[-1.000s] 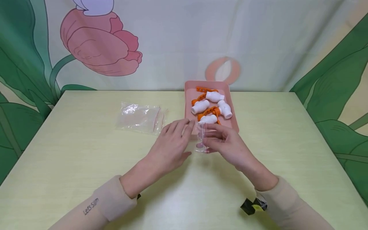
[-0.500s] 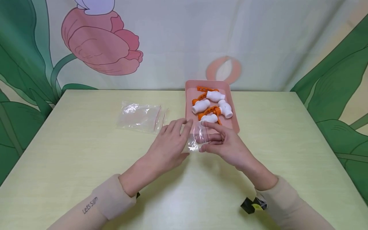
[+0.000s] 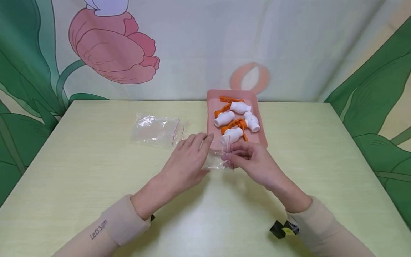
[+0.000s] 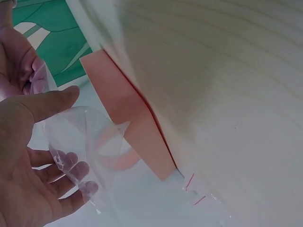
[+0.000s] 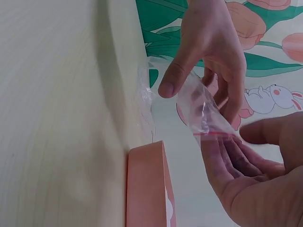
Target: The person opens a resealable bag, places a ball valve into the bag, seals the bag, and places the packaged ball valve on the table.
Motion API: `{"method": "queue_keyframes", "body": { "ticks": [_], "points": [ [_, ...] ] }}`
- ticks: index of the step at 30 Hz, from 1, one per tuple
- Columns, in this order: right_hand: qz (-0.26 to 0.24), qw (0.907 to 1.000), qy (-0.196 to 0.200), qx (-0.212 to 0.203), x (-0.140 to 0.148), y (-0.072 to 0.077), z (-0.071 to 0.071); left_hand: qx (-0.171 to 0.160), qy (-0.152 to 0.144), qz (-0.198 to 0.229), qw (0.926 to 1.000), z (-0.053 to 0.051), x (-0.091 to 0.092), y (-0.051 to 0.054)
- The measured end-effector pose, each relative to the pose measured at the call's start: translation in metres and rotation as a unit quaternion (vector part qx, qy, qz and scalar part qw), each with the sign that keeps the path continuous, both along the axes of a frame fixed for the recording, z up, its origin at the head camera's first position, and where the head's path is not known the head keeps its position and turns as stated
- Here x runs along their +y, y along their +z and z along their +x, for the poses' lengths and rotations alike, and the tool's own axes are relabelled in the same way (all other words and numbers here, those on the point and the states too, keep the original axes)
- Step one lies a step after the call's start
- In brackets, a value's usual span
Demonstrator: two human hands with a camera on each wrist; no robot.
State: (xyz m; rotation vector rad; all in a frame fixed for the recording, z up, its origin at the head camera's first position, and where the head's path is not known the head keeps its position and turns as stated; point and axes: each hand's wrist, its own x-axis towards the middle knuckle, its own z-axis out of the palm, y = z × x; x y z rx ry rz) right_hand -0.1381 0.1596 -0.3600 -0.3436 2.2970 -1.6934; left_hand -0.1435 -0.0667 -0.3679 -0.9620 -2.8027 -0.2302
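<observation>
A small clear zip-lock bag [image 3: 214, 162] with a red seal line spans the gap between the hands, just before the pink tray [image 3: 263, 137]. At its sealing end, my right hand [image 3: 255, 160] pinches the bag, and several fingers show through the film. My left hand [image 3: 186, 164] is at the other end, thumb and fingers apart. In the left wrist view, the film of the zip-lock bag [image 4: 78, 137] lies across the left fingertips. White bulbous plastic pieces [image 3: 252, 121] and orange strips with holes [image 3: 229, 100] lie in the tray.
More clear zip-lock bags [image 3: 155, 132] lie flat on the pale wooden table [image 3: 80, 171], left of the tray. Behind the table's far edge hangs a printed curtain [image 3: 192, 46]. A black device [image 3: 279, 228] sits under the right sleeve.
The bag's film has spread left and down from my right hand towards my left hand, uncovering more of the nearest white piece. The right fingers have drawn closer together; the left hand barely moved.
</observation>
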Motion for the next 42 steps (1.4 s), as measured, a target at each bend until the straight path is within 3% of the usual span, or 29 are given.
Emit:
{"method": "queue_keyframes", "body": {
  "ticks": [3,6,10,17,22,25,34,42],
  "points": [
    [-0.012,0.9998,-0.004,0.017,0.003,0.000,-0.001,-0.021,0.006,0.021,0.9995,-0.002,-0.002,0.000],
    [0.012,0.9972,-0.010,0.073,0.006,0.002,-0.001,-0.035,0.007,0.044,0.9984,-0.004,-0.003,-0.001],
    [0.070,0.9851,-0.020,0.156,0.007,0.008,0.001,-0.028,-0.002,0.068,0.9973,-0.005,-0.004,-0.002],
    [0.077,0.9740,0.026,0.212,0.003,0.013,0.003,-0.039,-0.027,0.119,0.9918,-0.004,0.000,-0.003],
    [0.104,0.9582,0.034,0.264,0.001,0.017,0.005,-0.064,-0.045,0.153,0.9852,-0.003,0.003,-0.005],
    [0.128,0.9500,0.033,0.283,-0.003,0.022,0.008,-0.059,-0.056,0.175,0.9812,-0.002,0.005,-0.006],
    [0.177,0.9358,0.017,0.305,-0.011,0.031,0.011,0.014,-0.103,0.254,0.9617,-0.001,0.015,-0.006],
    [0.167,0.9334,0.005,0.318,-0.014,0.034,0.016,0.014,-0.103,0.272,0.9567,-0.002,0.020,-0.008]
  ]
}}
